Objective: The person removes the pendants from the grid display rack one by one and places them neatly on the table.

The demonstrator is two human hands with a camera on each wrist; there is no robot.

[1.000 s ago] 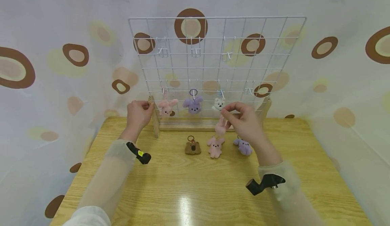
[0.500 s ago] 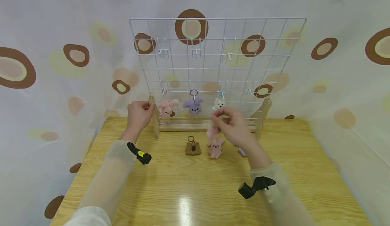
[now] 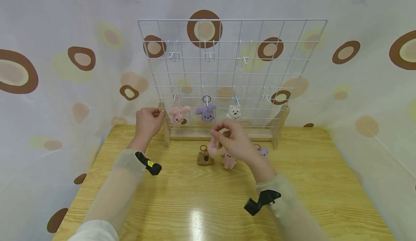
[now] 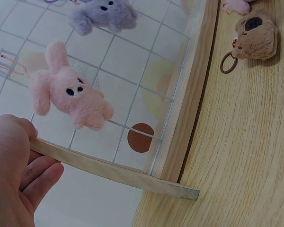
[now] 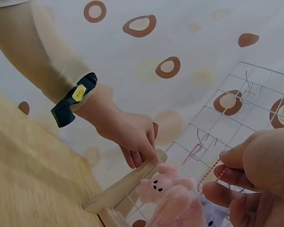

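My left hand [image 3: 148,125] grips the upright wooden side post [image 4: 109,170] of a white wire grid rack. With thumb and fingertips my right hand [image 3: 235,140] pinches a pink bead chain [image 5: 209,176]; from it dangles a pink plush keychain [image 3: 213,148], in front of the rack and above the table. On the grid's lower hooks hang a pink bunny plush [image 4: 75,92], a purple bunny plush [image 3: 207,114] and a white dog plush [image 3: 234,112]. In the head view, the held plush's face cannot be made out.
On the wooden table [image 3: 182,194] lie a brown plush keychain [image 3: 203,159], a pink plush [image 3: 229,162], partly hidden by my right hand, and a purple plush [image 3: 264,152]. Bare hooks [image 3: 209,56] stick out from the upper grid. Another bare hook [image 3: 265,97] is lower right.
My right hand has moved left and down with the pink plush keychain, from below the white dog plush to beside the brown plush. My left hand stays on the post.
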